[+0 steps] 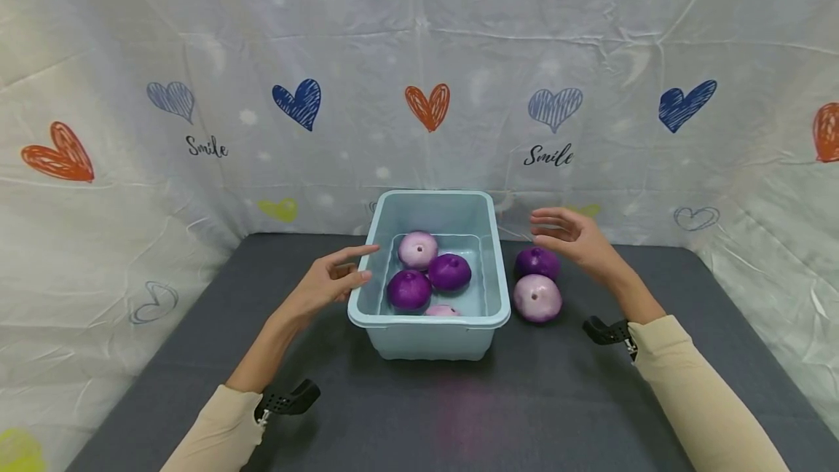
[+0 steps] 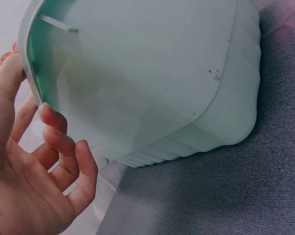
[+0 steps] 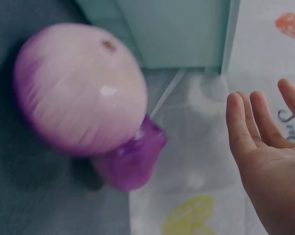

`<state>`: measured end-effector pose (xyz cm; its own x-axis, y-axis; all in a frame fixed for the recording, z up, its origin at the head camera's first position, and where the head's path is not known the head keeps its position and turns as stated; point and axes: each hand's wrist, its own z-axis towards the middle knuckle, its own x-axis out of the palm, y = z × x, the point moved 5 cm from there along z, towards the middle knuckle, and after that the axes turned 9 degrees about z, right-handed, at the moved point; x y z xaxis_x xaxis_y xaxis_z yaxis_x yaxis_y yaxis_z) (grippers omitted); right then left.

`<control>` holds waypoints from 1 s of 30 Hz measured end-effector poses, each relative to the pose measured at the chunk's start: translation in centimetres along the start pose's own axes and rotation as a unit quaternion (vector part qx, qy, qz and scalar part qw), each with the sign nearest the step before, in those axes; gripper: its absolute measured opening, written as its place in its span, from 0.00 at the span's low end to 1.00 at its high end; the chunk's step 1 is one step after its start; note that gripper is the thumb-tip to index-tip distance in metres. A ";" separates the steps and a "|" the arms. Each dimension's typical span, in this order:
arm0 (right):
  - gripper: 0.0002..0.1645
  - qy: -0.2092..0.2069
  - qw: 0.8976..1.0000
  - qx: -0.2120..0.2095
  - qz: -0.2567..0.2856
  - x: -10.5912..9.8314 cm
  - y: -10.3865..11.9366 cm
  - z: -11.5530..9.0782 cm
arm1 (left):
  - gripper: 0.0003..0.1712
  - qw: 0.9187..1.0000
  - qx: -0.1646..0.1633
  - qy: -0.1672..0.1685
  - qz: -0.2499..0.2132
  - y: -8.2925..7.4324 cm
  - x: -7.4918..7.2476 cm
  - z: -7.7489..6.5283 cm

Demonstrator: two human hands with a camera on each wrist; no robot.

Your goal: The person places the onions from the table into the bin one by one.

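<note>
A light blue plastic bin (image 1: 427, 341) stands mid-table with purple onions inside. Two are dark, a dark onion (image 1: 449, 272) and another dark onion (image 1: 409, 290); a pale onion (image 1: 418, 250) lies behind them, and the front wall mostly hides another pale onion (image 1: 443, 310). My left hand (image 1: 328, 279) is at the bin's left rim, thumb and forefinger over the edge, other fingers loosely bent outside. To the bin's right, a pale onion (image 3: 83, 90) lies in front of a dark onion (image 3: 130, 159). My right hand (image 1: 570, 239) hovers by that dark onion, fingers apart and holding nothing.
The dark grey tabletop (image 1: 393, 421) extends around the bin. Behind it hangs a pale curtain (image 1: 485, 115) printed with hearts and the word Smile, close to the bin's back edge. A black band (image 1: 288, 400) is on each wrist.
</note>
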<state>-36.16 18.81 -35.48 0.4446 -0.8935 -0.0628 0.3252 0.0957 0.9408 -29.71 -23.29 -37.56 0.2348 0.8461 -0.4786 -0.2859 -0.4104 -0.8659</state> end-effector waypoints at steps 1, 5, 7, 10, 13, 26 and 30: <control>0.29 -0.003 1.000 0.004 -0.001 -0.2 -0.2 -0.2 | 0.29 1.000 0.000 0.000 -0.001 0.0 0.0 0.0; 0.30 -0.014 0.999 0.023 -0.018 -1.2 -1.1 -1.1 | 0.29 1.000 0.001 0.000 -0.001 0.0 0.0 0.0; 0.31 -0.018 0.999 0.031 -0.029 -1.6 -1.7 -1.4 | 0.29 1.000 0.002 -0.001 0.001 0.0 0.0 -0.1; 0.33 -0.023 0.998 0.036 -0.053 -2.4 -2.7 -1.6 | 0.29 1.000 0.002 -0.002 0.003 0.0 0.0 -0.1; 0.36 -0.022 0.996 0.044 -0.074 -2.9 -3.5 -1.8 | 0.29 1.000 -0.001 -0.005 0.005 0.0 0.0 -0.1; 0.45 0.020 0.989 0.097 -0.111 -3.3 -6.2 -1.1 | 0.29 1.000 0.009 -0.005 0.010 0.0 0.0 -0.2; 0.43 0.029 0.988 0.099 -0.112 -3.3 -6.9 -0.9 | 0.29 1.000 0.008 -0.005 0.008 0.0 0.0 -0.2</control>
<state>-39.14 21.50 -42.03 0.4298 -0.8549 -0.2905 0.2543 -0.1940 0.9474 -29.56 -23.37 -37.52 0.2198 0.8427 -0.4915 -0.3051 -0.4191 -0.8551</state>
